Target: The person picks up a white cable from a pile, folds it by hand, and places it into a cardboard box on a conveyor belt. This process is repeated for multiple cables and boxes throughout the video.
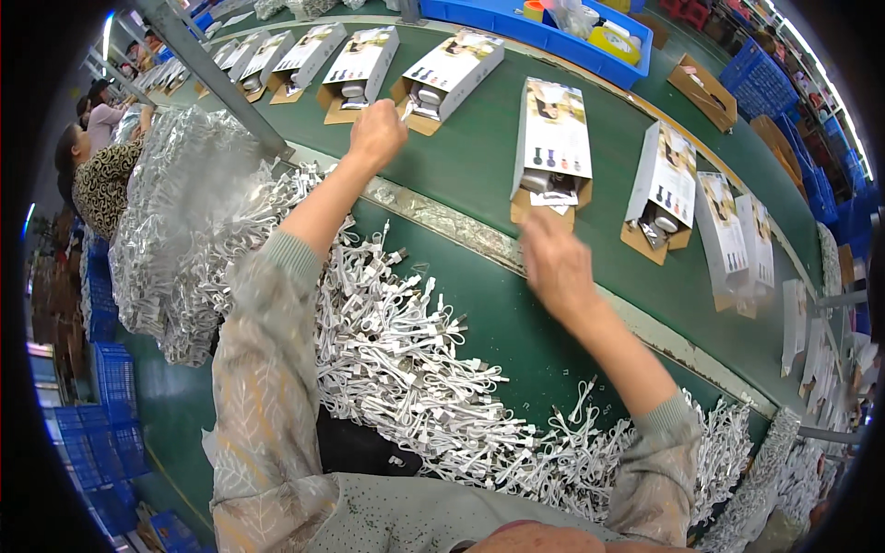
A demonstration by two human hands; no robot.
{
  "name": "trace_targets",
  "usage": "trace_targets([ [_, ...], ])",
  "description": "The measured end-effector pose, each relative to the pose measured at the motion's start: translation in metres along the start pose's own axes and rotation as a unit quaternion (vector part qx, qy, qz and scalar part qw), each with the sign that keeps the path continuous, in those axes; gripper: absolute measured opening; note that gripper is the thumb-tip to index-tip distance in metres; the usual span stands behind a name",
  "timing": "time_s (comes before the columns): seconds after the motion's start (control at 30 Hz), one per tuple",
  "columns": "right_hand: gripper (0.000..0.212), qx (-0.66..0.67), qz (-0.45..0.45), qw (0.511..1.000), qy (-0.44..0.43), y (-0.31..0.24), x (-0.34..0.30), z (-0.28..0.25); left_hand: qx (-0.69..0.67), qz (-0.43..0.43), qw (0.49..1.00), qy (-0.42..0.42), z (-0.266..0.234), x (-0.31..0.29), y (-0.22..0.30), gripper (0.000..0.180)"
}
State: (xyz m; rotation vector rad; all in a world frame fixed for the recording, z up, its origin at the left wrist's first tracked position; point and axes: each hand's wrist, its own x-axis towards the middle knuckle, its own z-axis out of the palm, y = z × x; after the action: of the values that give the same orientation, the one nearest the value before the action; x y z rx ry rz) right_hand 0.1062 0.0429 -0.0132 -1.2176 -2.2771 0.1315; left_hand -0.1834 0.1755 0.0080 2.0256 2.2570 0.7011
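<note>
My left hand [378, 136] is closed in a pinch at the open end of a white printed box [454, 69]. A small whitish piece shows by its fingertips, too little of it to name. My right hand [558, 267] is smeared by motion, just below the open flap of another white printed box [555, 129]; its fingers do not show clearly. That box has a white object and a silvery packet in its mouth. Below both hands lies a big heap of short white cables [396, 359] with metal plugs, tied in small loops.
More open boxes [361, 60] stand in a row along the green conveyor belt [470, 166]. A metal rail [461, 226] separates belt from worktable. Clear plastic bags of cables [175, 230] pile up at left, beside a metal post [212, 74] and co-workers. A blue tray [498, 18] sits beyond the belt.
</note>
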Motion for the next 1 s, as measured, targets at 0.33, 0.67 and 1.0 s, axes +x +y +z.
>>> trace_targets([
  [0.33,0.065,0.249,-0.130,0.921,-0.269,-0.105,-0.049,-0.006,-0.083,0.141,0.986,0.041,0.071,0.024,0.021,0.033],
  [0.67,0.020,0.225,0.092,0.910,-0.335,-0.052,-0.050,-0.055,-0.077,0.232,0.860,-0.448,-0.058,-0.133,0.060,0.054],
  [1.0,0.022,0.343,0.323,0.844,-0.256,-0.041,-0.071,-0.096,-0.114,0.190,0.883,-0.415,-0.063,-0.191,0.063,0.010],
])
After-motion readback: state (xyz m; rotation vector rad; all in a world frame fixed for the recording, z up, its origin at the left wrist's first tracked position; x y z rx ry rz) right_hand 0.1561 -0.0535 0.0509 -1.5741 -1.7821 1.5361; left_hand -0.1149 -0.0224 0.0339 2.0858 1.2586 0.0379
